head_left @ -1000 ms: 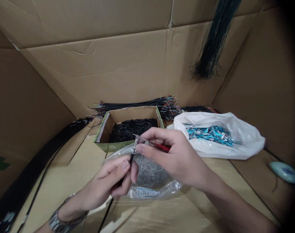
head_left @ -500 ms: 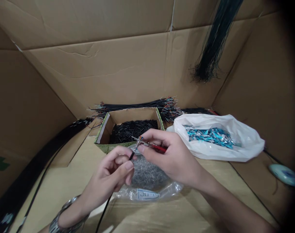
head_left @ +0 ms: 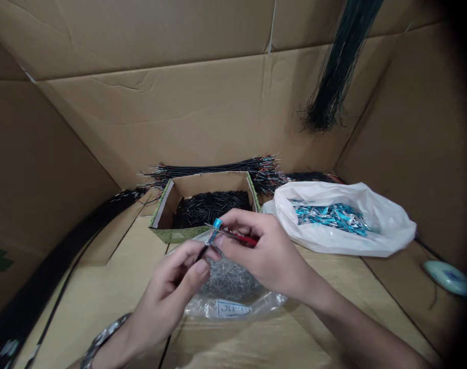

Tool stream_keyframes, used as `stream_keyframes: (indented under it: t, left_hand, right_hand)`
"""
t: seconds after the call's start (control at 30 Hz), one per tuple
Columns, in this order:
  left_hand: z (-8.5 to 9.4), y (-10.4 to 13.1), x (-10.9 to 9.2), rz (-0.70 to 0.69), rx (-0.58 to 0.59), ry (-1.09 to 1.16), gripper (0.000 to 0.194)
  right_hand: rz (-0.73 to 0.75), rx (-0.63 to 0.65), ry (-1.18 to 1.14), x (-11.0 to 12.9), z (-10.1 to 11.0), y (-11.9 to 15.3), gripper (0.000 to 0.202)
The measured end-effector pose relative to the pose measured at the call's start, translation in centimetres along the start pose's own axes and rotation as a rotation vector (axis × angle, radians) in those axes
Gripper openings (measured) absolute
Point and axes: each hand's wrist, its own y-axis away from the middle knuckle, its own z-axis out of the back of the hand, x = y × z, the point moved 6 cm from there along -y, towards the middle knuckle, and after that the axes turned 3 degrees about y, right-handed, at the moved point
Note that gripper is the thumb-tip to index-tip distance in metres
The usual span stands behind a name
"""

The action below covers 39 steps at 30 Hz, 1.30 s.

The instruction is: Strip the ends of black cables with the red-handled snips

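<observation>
My left hand (head_left: 179, 282) pinches a black cable (head_left: 203, 252) near its end, and the cable runs down below the wrist. From that end sticks a strip of shiny blue foil (head_left: 217, 224). My right hand (head_left: 264, 251) is closed around a slim pointed metal tool with a red handle (head_left: 248, 239); whether it is tweezers or scissors I cannot tell. Its metal tip lies across the foil, and the right fingertips are close beside it. Below both hands lies a clear plastic bag (head_left: 233, 279) of fine grey, tangled bits.
Behind the hands stands an open box (head_left: 166, 234) with short black pieces. A white bag (head_left: 390, 228) at right holds blue foil scraps (head_left: 333, 218). Cut cables (head_left: 210, 167) lie behind the box. More black cables (head_left: 64, 261) run along the left; dark strands (head_left: 337, 77) hang upper right.
The cable end now shows blue foil where coloured wires showed before. My left hand has shifted slightly left and down; the tool's tip has moved slightly left and down too.
</observation>
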Motion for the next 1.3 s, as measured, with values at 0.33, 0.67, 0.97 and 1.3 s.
stream_keyframes:
  t: [0.33,0.67,0.97,1.3]
  left_hand:
    - [-0.8,-0.4,-0.3,0.011,0.025,-0.038,0.038]
    - [-1.2,-0.3,0.6,0.103,0.172,0.148,0.033]
    - [-1.1,-0.5,0.5,0.125,0.184,0.15,0.035]
    - [-1.5,-0.3,0.3,0.177,0.257,0.19,0.035]
  right_hand:
    - [-0.024,0.007,0.035,-0.1,-0.3,0.0,0.005]
    - [-0.032,0.016,0.001,-0.2,-0.3,-0.2,0.005]
    - [-0.062,0.041,-0.141,-0.1,-0.5,0.0,0.017]
    - [-0.05,0.078,-0.152,0.3,-0.5,-0.2,0.009]
